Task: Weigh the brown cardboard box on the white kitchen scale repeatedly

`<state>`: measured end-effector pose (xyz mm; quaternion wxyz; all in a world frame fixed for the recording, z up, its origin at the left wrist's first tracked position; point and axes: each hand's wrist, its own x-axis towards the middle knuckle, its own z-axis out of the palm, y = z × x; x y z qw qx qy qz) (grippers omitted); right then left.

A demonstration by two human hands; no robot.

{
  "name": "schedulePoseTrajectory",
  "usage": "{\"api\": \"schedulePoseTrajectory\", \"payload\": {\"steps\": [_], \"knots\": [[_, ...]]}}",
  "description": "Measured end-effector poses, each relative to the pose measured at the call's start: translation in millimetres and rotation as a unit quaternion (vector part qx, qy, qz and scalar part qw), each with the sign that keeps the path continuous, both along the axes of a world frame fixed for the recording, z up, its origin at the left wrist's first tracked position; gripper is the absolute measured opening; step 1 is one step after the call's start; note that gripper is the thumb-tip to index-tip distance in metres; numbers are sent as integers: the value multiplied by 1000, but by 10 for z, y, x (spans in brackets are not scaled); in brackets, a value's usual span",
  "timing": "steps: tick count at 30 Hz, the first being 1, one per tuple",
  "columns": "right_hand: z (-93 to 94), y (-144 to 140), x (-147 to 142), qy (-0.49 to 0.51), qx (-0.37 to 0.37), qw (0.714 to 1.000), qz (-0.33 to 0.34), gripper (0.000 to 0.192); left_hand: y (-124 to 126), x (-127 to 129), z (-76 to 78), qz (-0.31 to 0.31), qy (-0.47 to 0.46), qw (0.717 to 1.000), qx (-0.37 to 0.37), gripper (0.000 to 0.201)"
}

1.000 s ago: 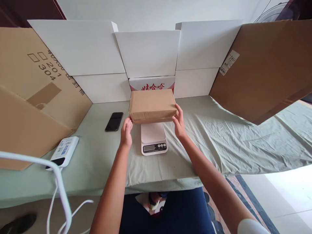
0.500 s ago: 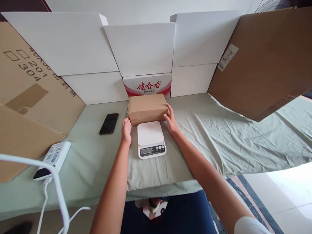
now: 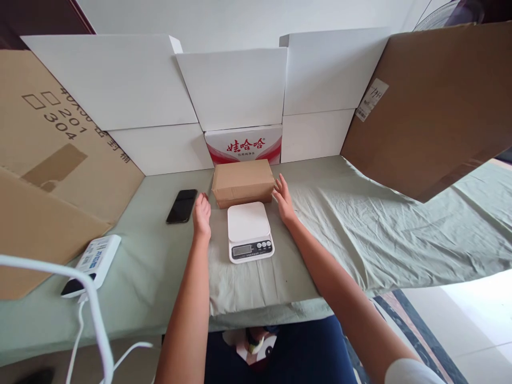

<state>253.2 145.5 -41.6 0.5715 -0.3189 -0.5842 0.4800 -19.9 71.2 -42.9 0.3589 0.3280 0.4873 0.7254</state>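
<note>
We judge the box point(image 3: 243, 184) stiff but easily dented, best taken by both short ends, our left hand point(image 3: 202, 214) and right hand point(image 3: 284, 202) gripping nothing beside it.

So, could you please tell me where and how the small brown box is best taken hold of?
Probably by its two narrow ends, the left hand coming from the left and the right hand from the right. The small brown box lies flat and wide, with the scale close to its near side and the printed carton behind, so the ends look freest.
</note>
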Motion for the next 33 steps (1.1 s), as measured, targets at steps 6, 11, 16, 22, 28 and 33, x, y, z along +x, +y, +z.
{"api": "schedulePoseTrajectory", "payload": {"steps": [6,11,16,22,28,33], "knots": [[17,1,-30,-9,7,999,40,85,21,81,-19,-50,11,997,-55,75],[40,-9,-66,-18,21,998,49,90,18,123,-29,-75,28,995,-50,65],[30,-4,-75,-17,44,998,47,93,-25,147,29,-71,41,997,6,71],[223,-262,16,-53,102,993,-14,88,-308,240,129,-49,73,993,84,71],[234,-799,222,-104,117,987,-42,79,-934,367,35,-32,94,992,76,73],[138,-1095,301,-117,109,986,-38,76,-1334,435,-103,-38,101,992,66,68]]}}
